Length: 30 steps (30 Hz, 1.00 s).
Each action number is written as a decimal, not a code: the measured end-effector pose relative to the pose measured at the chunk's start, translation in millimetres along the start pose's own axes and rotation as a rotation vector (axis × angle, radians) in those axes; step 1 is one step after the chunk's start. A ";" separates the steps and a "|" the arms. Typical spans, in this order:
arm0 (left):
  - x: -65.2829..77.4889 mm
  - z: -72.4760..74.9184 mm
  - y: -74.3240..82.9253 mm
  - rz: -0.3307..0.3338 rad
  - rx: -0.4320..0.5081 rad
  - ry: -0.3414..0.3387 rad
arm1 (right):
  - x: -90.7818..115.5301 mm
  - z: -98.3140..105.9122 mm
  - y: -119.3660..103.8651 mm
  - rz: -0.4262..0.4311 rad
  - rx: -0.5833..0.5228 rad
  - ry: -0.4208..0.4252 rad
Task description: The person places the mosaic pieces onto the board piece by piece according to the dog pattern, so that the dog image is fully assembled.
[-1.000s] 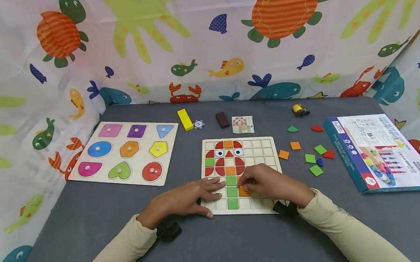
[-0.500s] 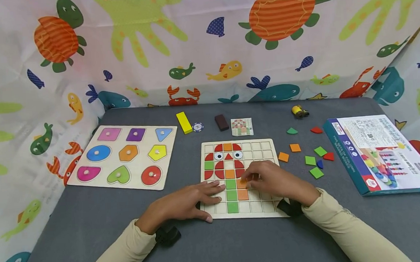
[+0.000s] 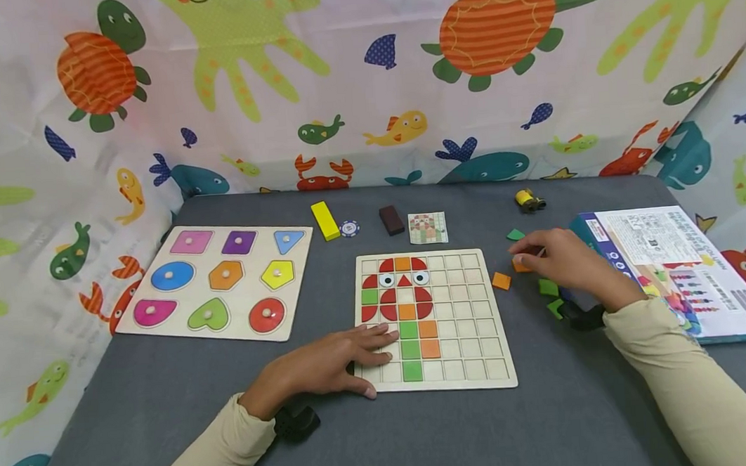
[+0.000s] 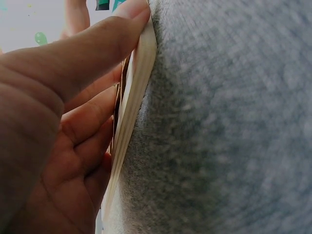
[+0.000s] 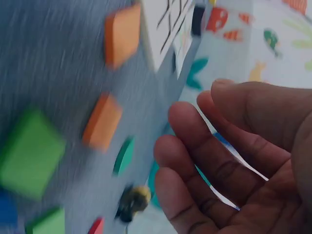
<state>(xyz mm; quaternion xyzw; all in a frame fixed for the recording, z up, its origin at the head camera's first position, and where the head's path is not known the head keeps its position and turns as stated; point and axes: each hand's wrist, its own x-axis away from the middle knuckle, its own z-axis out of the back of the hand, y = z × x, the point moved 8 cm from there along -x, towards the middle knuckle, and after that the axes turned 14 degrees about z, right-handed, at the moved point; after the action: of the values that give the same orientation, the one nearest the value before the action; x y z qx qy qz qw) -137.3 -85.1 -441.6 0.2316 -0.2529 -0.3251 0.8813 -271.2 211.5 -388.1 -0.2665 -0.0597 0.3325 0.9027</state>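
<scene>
A wooden grid board [image 3: 469,330] lies on the grey table, with red, orange and green tiles and two eye tiles in its left part. My left hand [image 3: 332,362] rests on its lower left corner, fingers stretched over the surface. In the left wrist view the thumb [image 4: 97,51] lies along the board's edge [image 4: 139,83]. Off to the right, my right hand [image 3: 558,262] hovers over the loose tiles, fingertips close to an orange tile [image 3: 522,266]. The right wrist view shows its fingers [image 5: 187,129] loosely bent with nothing between them, beside the orange tile [image 5: 103,122].
Another orange tile [image 3: 501,280] and several green tiles [image 3: 548,287] lie near the right hand. A flat box [image 3: 710,271] stands beyond. A pattern card [image 3: 427,228], dark brown block [image 3: 391,220], yellow block [image 3: 325,221], poker chip [image 3: 349,228] and shape puzzle [image 3: 251,320] lie around the board.
My right hand has let go of an orange tile, which lies in the grid above another orange one, and has moved right to the loose tiles. The left hand has stayed on the board.
</scene>
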 end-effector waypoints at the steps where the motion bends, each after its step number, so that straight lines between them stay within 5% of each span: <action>1: 0.2 -0.1 -0.2 0.001 0.001 0.000 | 0.7 3.1 6.2 -0.019 0.004 0.004; 14: -0.7 0.2 -3.0 0.012 0.002 0.006 | 1.7 12.2 57.5 -0.136 0.057 -0.001; 30: 0.6 -0.6 -2.0 0.000 0.014 0.011 | -0.6 -0.4 80.9 -0.158 0.070 -0.057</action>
<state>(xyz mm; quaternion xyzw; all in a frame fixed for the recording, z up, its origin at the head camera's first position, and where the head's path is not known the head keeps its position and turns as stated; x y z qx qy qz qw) -137.4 -86.8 -443.0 0.2397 -0.2505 -0.3219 0.8810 -317.5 262.4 -430.6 -0.2196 -0.0947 0.2695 0.9328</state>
